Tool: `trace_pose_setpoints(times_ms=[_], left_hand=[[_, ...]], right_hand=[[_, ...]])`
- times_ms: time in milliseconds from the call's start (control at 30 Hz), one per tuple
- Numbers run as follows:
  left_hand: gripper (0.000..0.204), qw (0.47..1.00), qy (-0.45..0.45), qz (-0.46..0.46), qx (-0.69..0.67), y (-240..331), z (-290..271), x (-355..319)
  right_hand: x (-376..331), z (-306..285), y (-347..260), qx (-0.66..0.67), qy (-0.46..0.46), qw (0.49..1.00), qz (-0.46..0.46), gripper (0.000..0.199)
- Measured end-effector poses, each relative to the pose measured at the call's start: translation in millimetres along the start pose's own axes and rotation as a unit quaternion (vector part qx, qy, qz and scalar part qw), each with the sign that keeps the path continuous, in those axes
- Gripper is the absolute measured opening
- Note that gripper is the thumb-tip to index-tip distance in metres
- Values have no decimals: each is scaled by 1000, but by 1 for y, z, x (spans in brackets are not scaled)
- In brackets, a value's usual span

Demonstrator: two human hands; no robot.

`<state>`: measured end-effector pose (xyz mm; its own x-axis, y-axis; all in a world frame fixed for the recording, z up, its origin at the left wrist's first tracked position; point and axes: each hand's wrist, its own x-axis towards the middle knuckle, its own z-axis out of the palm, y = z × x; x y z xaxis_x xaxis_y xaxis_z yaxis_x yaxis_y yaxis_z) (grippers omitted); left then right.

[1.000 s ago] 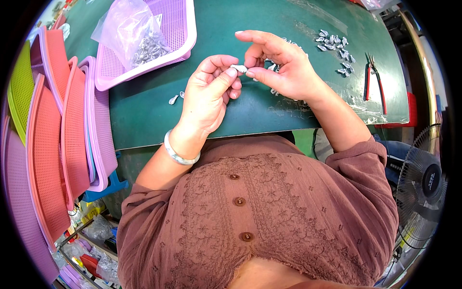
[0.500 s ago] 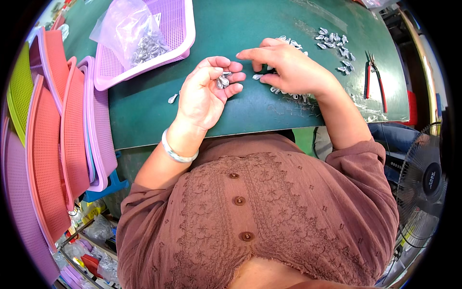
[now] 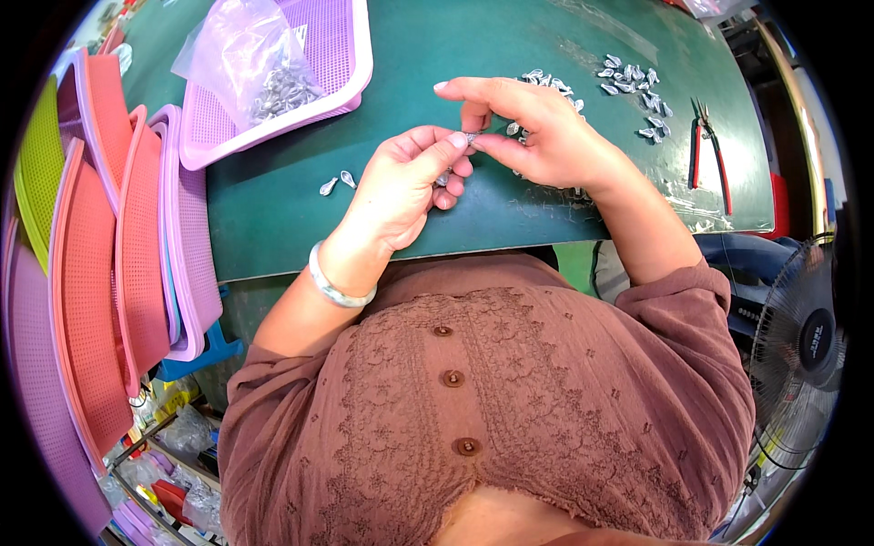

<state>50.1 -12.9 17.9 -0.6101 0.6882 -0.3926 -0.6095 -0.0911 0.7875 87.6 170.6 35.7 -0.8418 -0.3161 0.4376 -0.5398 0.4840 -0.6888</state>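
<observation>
My left hand (image 3: 401, 187) and my right hand (image 3: 551, 136) meet at the fingertips above the green table. Between their thumbs and fingers is a small silvery, drop-shaped piece (image 3: 471, 137), mostly covered. More such pieces (image 3: 442, 178) are held in the curled lower fingers of my left hand. My right index finger stretches out, while its thumb and another finger close on the small piece. A heap of the same pieces (image 3: 550, 83) lies partly hidden under my right hand. Two loose drop-shaped pieces (image 3: 329, 187) rest on the table left of my left hand.
Farther right lies a scattered group of drop pieces (image 3: 628, 76), with red-handled pliers (image 3: 709, 155) beside it. A purple basket (image 3: 205, 146) holds a clear bag (image 3: 238, 68) of similar pieces. Stacked baskets (image 3: 91, 273) stand left of the table (image 3: 300, 241); a fan (image 3: 815, 337) stands right.
My hands have come together at the fingertips, and the left fingers have closed more. A second loose piece left of my left hand now shows fully.
</observation>
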Motion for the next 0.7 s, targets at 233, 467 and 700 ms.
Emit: trace_pose_setpoints(times_ms=[233, 467, 700], left_hand=[[12, 996, -49, 44, -62, 0, 0, 0], [14, 993, -69, 46, -86, -2, -1, 1], [16, 993, -74, 44, -86, -2, -1, 1]], right_hand=[[-1, -1, 3, 127, 41, 989, 57, 54], [0, 0, 0, 145, 61, 986, 61, 49], [-1, 1, -1, 116, 54, 991, 44, 50]])
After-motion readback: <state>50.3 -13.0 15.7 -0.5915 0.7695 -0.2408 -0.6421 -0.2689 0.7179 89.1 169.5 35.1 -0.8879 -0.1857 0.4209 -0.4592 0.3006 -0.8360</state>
